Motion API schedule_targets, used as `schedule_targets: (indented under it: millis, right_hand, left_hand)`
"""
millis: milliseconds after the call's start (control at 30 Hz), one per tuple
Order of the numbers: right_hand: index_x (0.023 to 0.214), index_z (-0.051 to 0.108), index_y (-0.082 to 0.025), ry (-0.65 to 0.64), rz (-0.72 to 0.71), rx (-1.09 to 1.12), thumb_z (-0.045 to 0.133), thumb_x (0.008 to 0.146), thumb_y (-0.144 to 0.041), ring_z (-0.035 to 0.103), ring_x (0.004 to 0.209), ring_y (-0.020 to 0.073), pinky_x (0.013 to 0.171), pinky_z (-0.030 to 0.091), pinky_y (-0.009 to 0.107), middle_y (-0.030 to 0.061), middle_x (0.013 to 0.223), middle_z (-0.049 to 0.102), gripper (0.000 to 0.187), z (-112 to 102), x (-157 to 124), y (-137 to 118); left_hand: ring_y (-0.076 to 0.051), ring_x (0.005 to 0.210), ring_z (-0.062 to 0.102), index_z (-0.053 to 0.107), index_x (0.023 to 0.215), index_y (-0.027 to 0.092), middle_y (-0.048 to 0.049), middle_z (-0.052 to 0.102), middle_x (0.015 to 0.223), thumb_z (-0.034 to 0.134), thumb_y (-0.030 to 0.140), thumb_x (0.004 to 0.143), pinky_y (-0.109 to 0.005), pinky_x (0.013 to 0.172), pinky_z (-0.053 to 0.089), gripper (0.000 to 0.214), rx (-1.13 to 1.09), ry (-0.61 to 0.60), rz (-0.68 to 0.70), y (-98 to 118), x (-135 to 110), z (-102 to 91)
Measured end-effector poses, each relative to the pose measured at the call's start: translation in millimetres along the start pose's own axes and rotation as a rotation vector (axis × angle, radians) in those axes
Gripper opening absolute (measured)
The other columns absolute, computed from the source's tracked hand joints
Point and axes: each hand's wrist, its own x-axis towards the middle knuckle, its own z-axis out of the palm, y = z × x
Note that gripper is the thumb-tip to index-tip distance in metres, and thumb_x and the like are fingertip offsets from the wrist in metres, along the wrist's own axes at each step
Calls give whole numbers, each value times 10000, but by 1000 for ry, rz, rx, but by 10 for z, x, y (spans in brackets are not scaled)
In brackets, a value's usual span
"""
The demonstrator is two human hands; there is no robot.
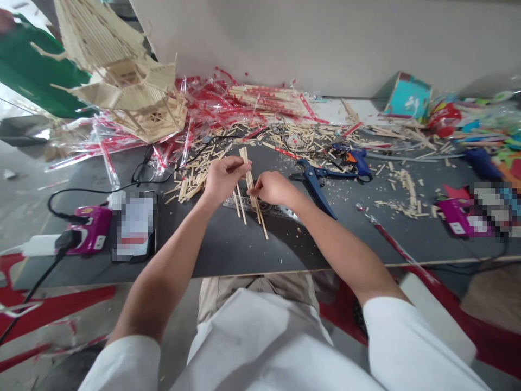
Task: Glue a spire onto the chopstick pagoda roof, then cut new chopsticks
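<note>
Nothing legible anywhere. The clear ruler (271, 210) under the wooden sticks (250, 184) has tick marks, but its numbers are too small to read. Left of the ruler: a phone (134, 225) with its screen pixelated, and a magenta power unit (91, 231) with a small white label, unreadable. Far right of the ruler: a second magenta unit (459, 217), label also unreadable, beside another pixelated patch (492, 209). Beyond the ruler: red print on clear wrappers (244, 98), too blurred to read, and a teal box (408, 96) with a white graphic, no readable lettering.
</note>
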Motion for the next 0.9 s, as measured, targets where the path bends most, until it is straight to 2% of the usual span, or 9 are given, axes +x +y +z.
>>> schedule_targets:
  millis: [167, 300, 433, 533, 633, 700, 800, 833, 900]
  right_hand:
    - [600, 656, -201, -23, -15, 33, 641, 901, -435, 637, 674, 237, 601, 358, 341, 109, 640, 680, 382, 2, 12, -27]
    - [590, 617, -197, 0, -19, 64, 578, 905, -325, 601, 633, 210, 617, 354, 336, 90, 603, 651, 343, 14, -27, -12]
    - [815, 646, -181, 81, 2, 142, 473, 976, -354, 631, 667, 191, 654, 424, 309, 78, 706, 697, 293, -75, -71, 84]
    - [980, 620, -182, 332, -18, 226, 415, 1017, -387, 676, 828, 214, 773, 491, 330, 107, 930, 732, 292, -199, -103, 183]
    - [1159, 578, -211, 521, -69, 369, 336, 1063, -437, 685, 842, 208, 797, 523, 347, 99, 1040, 720, 345, -297, -144, 250]
    - [1273, 523, -232, 570, -80, 407, 253, 1083, -490, 684, 829, 198, 789, 533, 347, 97, 1078, 706, 419, -332, -181, 270]
    - [1304, 496, -224, 635, -129, 379, 221, 1085, -524, 675, 875, 197, 832, 539, 349, 109, 1103, 688, 462, -356, -239, 287]
    - [1296, 500, -222, 625, -145, 364, 231, 1084, -529, 671, 891, 200, 846, 541, 353, 109, 1104, 686, 459, -358, -255, 292]
    - [1266, 519, -235, 556, -164, 339, 267, 1079, -537, 667, 924, 209, 865, 546, 365, 103, 1109, 687, 436, -353, -271, 304]
  left_hand:
    - [-203, 851, 740, 782, 911, 159, -84, 787, 1035, 790, 427, 834, -302, 744, 645, 279, 34, 19, -9, -34, -8, 26]
    - [-196, 831, 740, 771, 912, 152, -73, 780, 974, 774, 411, 846, -297, 744, 634, 267, 28, 24, 14, -54, -14, 50]
    - [-170, 771, 724, 758, 907, 153, -63, 767, 920, 748, 415, 870, -288, 761, 623, 266, 38, 51, 36, -34, -22, 69]
    - [-168, 779, 721, 764, 920, 148, -80, 772, 984, 765, 432, 858, -289, 765, 631, 291, 20, 20, 19, -18, -26, 85]
    - [-159, 745, 709, 774, 929, 145, -82, 768, 962, 792, 462, 839, -285, 735, 634, 330, 1, -40, -23, -23, -34, 93]
    - [-146, 687, 688, 779, 919, 150, -70, 756, 893, 804, 480, 830, -275, 691, 625, 343, 3, -108, -48, -28, -46, 86]
    - [-142, 635, 670, 785, 901, 153, -62, 742, 821, 812, 486, 828, -268, 648, 604, 342, 35, -264, -90, -17, -69, 67]
    - [-147, 639, 674, 788, 902, 154, -62, 742, 812, 806, 479, 835, -269, 650, 600, 333, 51, -283, -88, -10, -75, 65]
    - [-163, 693, 697, 795, 928, 161, -66, 757, 836, 781, 447, 862, -275, 690, 599, 294, 87, -226, -37, 0, -77, 74]
